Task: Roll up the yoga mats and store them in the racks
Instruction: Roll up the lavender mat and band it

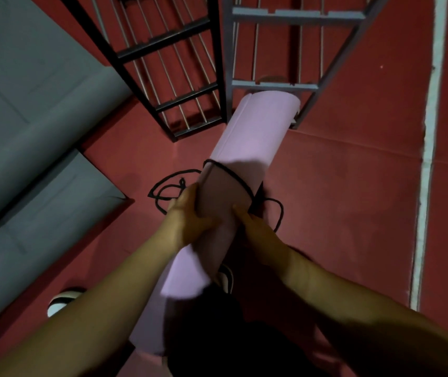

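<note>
A rolled lilac yoga mat (255,131) lies lengthwise in front of me, its far end pushed under the lowest rail of the grey rack (271,85). A black cord (231,175) loops round the roll and trails onto the floor on both sides. My left hand (187,216) grips the roll's left side, thumb on top. My right hand (255,227) holds its right side, fingers hidden underneath. The near end of the roll rests against my legs.
A black rack (179,99) with metal rods stands just left of the grey one. Grey mats (27,118) lie folded on the red floor at the left. A white line (426,159) runs along the floor at the right. My shoe (62,297) shows at the lower left.
</note>
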`<action>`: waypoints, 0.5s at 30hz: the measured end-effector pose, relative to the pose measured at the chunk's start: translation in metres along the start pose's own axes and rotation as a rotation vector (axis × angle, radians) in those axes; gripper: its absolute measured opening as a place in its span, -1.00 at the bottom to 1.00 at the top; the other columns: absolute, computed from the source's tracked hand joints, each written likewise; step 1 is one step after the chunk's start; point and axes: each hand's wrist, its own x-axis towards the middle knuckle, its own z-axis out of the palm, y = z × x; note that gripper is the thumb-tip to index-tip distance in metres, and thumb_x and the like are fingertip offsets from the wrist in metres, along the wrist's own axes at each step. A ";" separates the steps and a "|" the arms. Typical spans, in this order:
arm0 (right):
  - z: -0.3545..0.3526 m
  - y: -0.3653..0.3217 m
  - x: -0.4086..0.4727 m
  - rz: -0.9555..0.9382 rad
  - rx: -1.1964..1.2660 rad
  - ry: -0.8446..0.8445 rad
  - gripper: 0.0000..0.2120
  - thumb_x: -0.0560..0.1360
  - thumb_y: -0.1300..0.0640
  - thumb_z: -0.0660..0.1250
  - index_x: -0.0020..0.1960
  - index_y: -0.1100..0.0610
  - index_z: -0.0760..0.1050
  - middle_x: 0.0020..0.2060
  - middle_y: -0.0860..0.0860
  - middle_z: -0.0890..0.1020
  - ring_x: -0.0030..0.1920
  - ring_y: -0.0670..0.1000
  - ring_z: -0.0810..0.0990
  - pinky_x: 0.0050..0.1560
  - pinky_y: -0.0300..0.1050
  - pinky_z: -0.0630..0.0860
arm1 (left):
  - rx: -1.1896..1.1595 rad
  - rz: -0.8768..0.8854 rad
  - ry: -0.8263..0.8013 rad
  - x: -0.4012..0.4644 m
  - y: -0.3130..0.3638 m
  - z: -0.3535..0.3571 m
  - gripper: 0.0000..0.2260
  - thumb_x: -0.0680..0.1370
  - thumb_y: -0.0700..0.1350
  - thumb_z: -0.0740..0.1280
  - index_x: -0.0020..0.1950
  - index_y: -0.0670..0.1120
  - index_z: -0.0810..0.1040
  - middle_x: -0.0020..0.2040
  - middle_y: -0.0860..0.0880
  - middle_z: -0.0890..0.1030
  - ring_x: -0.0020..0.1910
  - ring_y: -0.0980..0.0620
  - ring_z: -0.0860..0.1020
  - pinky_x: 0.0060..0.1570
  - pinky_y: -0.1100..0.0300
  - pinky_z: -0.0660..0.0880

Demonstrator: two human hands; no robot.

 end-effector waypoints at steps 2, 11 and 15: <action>-0.003 -0.015 0.009 -0.019 0.007 0.060 -0.57 0.49 -0.17 0.41 0.18 0.14 0.61 0.03 0.05 0.72 0.06 0.05 0.69 0.18 0.07 0.59 | -0.022 0.052 -0.015 0.009 0.013 -0.003 0.00 0.20 0.12 0.42 0.60 -0.01 0.15 0.43 -0.15 0.43 0.35 -0.13 0.44 0.27 -0.01 0.46; -0.044 -0.069 0.035 -0.169 -0.033 0.302 -0.26 0.54 -0.02 0.39 0.58 0.03 0.06 0.28 0.06 0.49 0.10 0.06 0.58 0.21 0.12 0.52 | -0.555 -0.179 -0.148 0.008 0.011 0.031 -0.42 0.45 -0.23 0.53 0.40 -0.18 0.35 0.21 -0.06 0.56 0.10 -0.04 0.58 -0.14 0.34 0.55; -0.044 -0.001 0.010 -0.210 -0.267 0.320 -0.36 0.38 0.03 0.53 0.36 0.04 0.31 0.26 0.10 0.55 0.13 0.06 0.62 0.12 0.06 0.60 | -0.509 -0.318 -0.233 -0.009 -0.011 0.057 -0.19 0.28 0.14 0.63 0.39 -0.17 0.42 0.27 -0.05 0.57 0.18 -0.04 0.58 0.18 0.05 0.56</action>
